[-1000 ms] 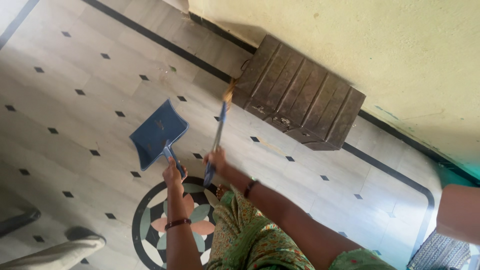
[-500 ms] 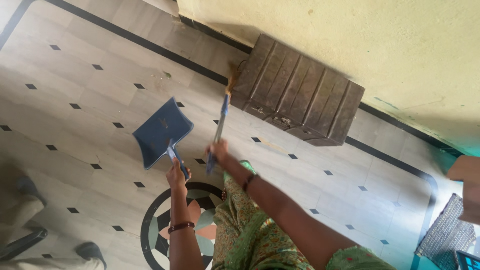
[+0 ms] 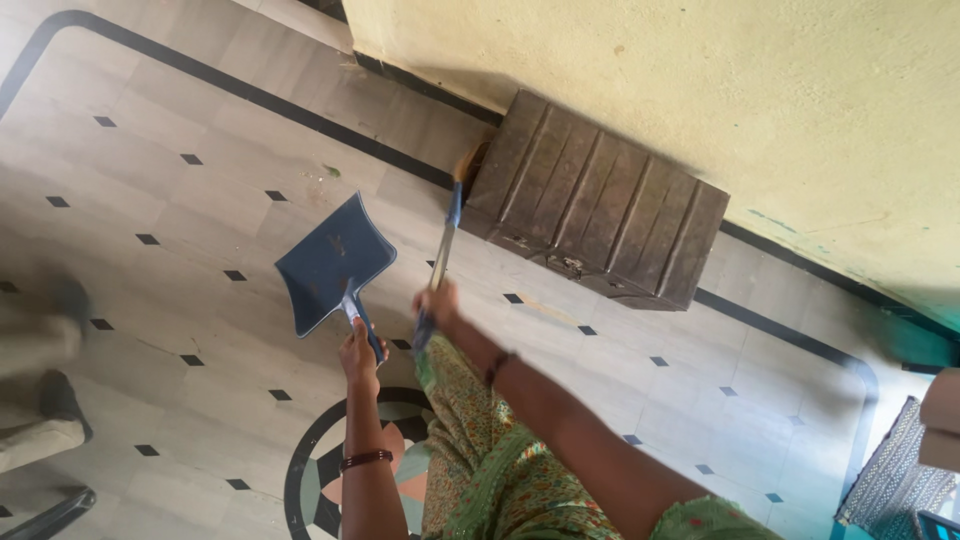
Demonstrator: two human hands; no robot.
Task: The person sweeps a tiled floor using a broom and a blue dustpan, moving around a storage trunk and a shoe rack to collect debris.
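Gripping the blue dustpan (image 3: pixel 330 264) by its handle, the left hand (image 3: pixel 360 352) is holding it tilted above the tiled floor (image 3: pixel 180 200). Just right, the right hand (image 3: pixel 437 302) is closing around a broom (image 3: pixel 447 240) reaching toward the far wooden box (image 3: pixel 598 205); sweeping well probably means lowering the pan's edge flat first.

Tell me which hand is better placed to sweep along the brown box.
Right. The right hand grips the broom, its bristles already at the box; the left hand holds the dustpan.
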